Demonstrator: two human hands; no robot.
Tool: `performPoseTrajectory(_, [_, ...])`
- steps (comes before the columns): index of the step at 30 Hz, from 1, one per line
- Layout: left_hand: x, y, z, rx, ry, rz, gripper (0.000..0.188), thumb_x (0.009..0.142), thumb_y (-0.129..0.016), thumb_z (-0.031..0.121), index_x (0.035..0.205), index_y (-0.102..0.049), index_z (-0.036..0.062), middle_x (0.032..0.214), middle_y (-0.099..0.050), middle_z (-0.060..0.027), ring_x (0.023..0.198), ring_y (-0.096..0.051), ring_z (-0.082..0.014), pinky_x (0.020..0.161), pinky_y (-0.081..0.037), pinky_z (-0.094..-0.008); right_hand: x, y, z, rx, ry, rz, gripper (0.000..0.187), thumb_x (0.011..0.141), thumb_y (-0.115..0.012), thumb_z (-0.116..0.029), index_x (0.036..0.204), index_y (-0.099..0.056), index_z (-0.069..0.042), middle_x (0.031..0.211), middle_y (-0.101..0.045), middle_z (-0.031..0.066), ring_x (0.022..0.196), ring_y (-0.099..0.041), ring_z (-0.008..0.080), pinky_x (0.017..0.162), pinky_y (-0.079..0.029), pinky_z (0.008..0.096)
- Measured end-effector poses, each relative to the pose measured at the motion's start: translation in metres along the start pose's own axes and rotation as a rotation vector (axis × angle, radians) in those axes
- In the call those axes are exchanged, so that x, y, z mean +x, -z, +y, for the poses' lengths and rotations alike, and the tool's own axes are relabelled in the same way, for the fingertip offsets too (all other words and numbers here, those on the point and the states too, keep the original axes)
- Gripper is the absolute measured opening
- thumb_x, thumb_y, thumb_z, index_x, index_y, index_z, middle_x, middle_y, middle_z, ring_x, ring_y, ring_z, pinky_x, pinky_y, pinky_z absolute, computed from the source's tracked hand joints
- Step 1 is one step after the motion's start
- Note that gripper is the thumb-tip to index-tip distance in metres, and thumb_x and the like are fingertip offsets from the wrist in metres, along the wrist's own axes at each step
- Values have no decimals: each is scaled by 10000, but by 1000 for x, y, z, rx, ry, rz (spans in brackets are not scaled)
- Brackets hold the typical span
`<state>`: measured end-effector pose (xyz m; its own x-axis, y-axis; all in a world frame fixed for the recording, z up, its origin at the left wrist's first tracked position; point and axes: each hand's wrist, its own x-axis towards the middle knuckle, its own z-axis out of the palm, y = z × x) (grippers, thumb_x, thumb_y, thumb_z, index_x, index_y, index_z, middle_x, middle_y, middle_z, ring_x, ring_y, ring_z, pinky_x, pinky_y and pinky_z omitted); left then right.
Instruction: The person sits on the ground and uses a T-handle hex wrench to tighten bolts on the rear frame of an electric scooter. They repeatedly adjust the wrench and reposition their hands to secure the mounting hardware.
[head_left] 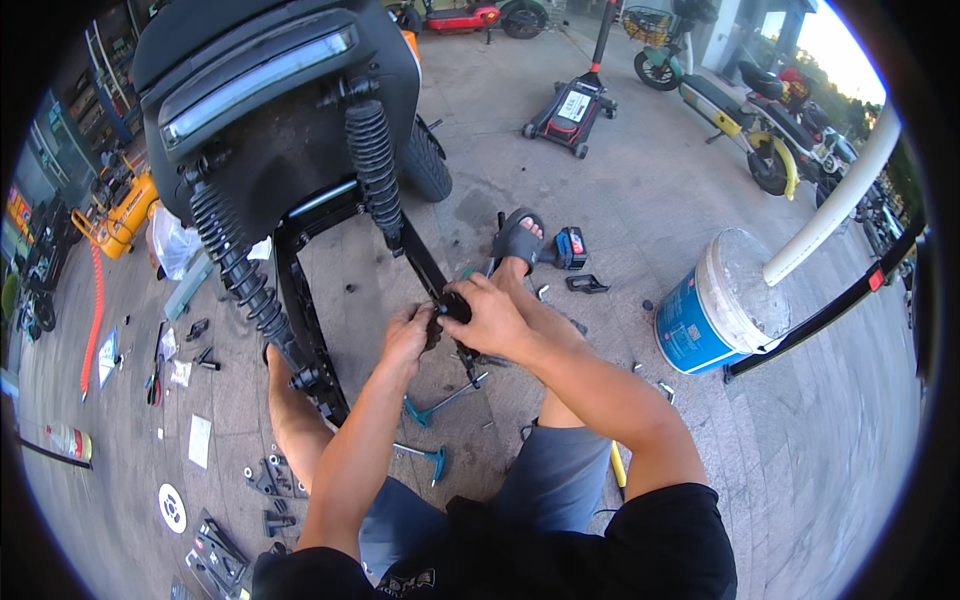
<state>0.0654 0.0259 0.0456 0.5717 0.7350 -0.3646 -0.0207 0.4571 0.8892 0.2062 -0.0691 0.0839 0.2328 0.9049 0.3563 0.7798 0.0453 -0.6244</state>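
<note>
The rear of a black scooter [270, 130] stands in front of me, with two coil-spring shock absorbers [372, 160] reaching down to a black swingarm [425, 262]. My left hand [408, 335] and my right hand [490, 318] meet at the near end of the swingarm's right side. Between them is a small black part [456, 307], which the fingers of both hands close on. Its exact kind is partly hidden by the fingers. Just below my hands, a teal T-handle hex key [425, 412] lies on the paving, and a second T-handle hex key [437, 462] is nearer my legs.
A blue-black cordless tool [570, 248] stands by my right foot. Further right is a blue and white bucket [690, 320]; a floor jack [572, 112] is farther off. Brackets [268, 478] and loose hardware lie at lower left, a yellow air compressor [125, 212] at far left.
</note>
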Motion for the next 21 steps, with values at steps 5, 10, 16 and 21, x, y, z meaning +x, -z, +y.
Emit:
performPoseTrajectory(5, [4, -3, 2, 98, -34, 66, 240, 972, -529, 265, 959, -587, 32, 698, -574, -20, 556, -506, -107, 484, -391, -251, 1, -2, 3, 43, 15, 12, 480, 730, -742, -253, 1120, -624, 1, 1018, -593, 199, 919, -625, 370, 811, -513, 412])
performPoseTrajectory(10, [7, -1, -1, -39, 74, -36, 227, 956, -546, 261, 981, -575, 37, 715, -579, -30, 570, -522, -122, 478, -404, -257, 0, -4, 5, 40, 22, 23, 489, 731, -744, -269, 1123, -630, 1, 1026, -596, 212, 931, -623, 380, 811, -509, 411])
performPoseTrajectory(16, [2, 6, 4, 40, 32, -29, 253, 934, -589, 307, 952, -591, 55, 739, -593, -24, 608, -538, -128, 499, -415, -269, 1, -6, 5, -4, 23, 26, 473, 723, -746, -287, 1100, -645, -20, 998, -600, 200, 955, -605, 370, 839, -497, 408])
performPoseTrajectory(21, [0, 2, 7, 99, 70, -77, 280, 978, -502, 351, 959, -592, 87, 742, -586, -24, 615, -542, -137, 546, -433, -270, 2, -5, 5, -40, 41, 55, 472, 714, -749, -297, 1093, -653, -31, 1012, -615, 188, 957, -627, 354, 844, -509, 405])
